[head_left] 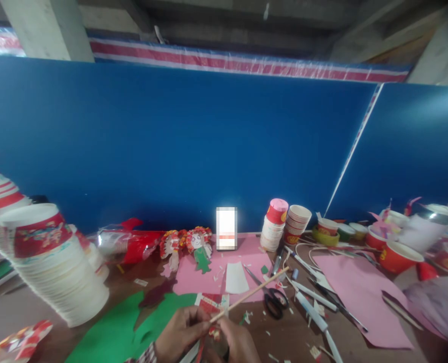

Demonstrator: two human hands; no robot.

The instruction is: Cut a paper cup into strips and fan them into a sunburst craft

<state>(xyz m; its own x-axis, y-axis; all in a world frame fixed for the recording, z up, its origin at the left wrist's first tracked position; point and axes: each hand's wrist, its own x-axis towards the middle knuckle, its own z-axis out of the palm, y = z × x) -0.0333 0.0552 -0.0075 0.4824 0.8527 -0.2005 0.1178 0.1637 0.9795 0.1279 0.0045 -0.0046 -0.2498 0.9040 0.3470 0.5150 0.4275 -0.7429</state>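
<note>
A thin wooden stick [254,291] slants up to the right from between my hands. My left hand [180,333] is closed, with thumb and forefinger pinching the stick's lower end. Close beside it, my right hand [241,340] has curled fingers near that same end; what they grip is hidden. A small red and white patterned piece [214,333] shows between the hands, partly covered. Just beyond the fingers lies a red and white printed paper piece [212,301]. Black-handled scissors [275,302] rest to the right, and green paper [110,330] lies to the left.
Stacked paper cups [65,272] lean at left; more cup stacks [273,227] stand at the back. Two paper-cut figures [201,252] are near a bright upright screen [226,227]. Pink paper [360,287], a glue gun [311,310] and scraps lie right. A blue partition [209,141] rises behind.
</note>
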